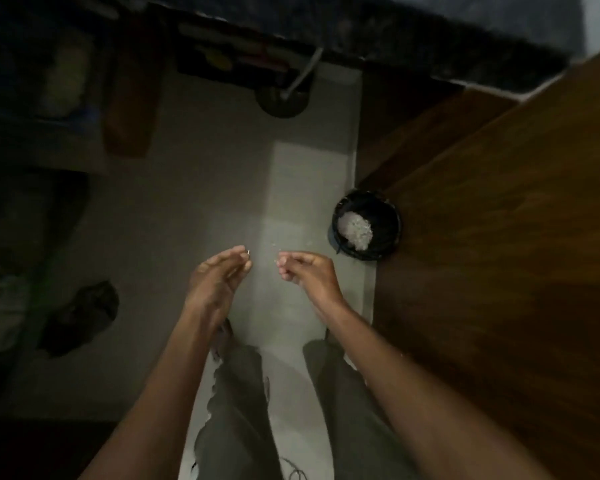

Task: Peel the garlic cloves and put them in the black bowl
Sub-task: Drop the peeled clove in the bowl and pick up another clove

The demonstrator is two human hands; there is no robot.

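I am looking down at a grey floor. My left hand (219,275) is held out with its fingers together, and the fingertips pinch a tiny pale flake (248,251) that looks like garlic skin. My right hand (305,271) is level with it and a little apart. Its fingers are curled in toward the palm, and nothing shows inside them. A black round container (388,216) stands on the floor to the right of my right hand, with a heap of pale white scraps (355,228) inside. A few pale specks (275,244) lie or float between my hands and the container. No whole garlic clove is visible.
A wooden door or panel (499,237) fills the right side, touching the container. A dark round object with a pale handle (284,98) sits ahead by a dark counter edge. A dark crumpled thing (84,317) lies on the floor at left. My trouser legs (243,410) are below.
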